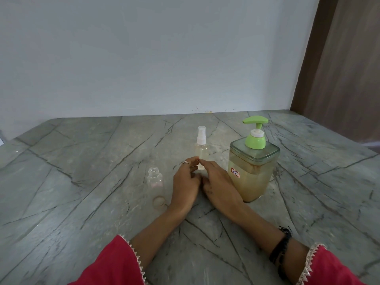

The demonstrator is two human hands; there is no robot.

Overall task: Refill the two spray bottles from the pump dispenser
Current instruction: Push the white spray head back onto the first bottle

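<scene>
Three containers stand on the tabletop (pixel 82 161): the heavy, rigid pump dispenser (pixel 249 169) at right, best steadied by its square body, then a capped spray bottle (pixel 201 149) and an uncapped one (pixel 155 183), light and easily tipped. Both hands, left (pixel 186 183) and right (pixel 219 182), meet fingertip to fingertip before the capped bottle's base; whether they hold anything I cannot tell.
</scene>
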